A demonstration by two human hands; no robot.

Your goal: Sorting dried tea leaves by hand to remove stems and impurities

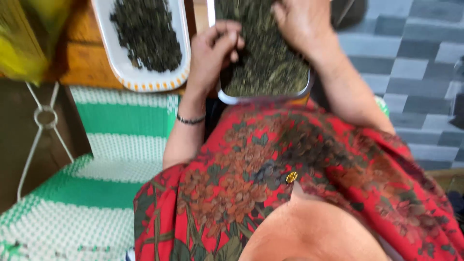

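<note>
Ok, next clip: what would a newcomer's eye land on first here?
Probably the red floral garment filling the lower middle of the view. Above it, the left hand and right hand rest in a metal tray heaped with dark dried leaves. At upper left a white oblong dish holds more of the leaves, with a green-and-white woven seat below it.
</note>
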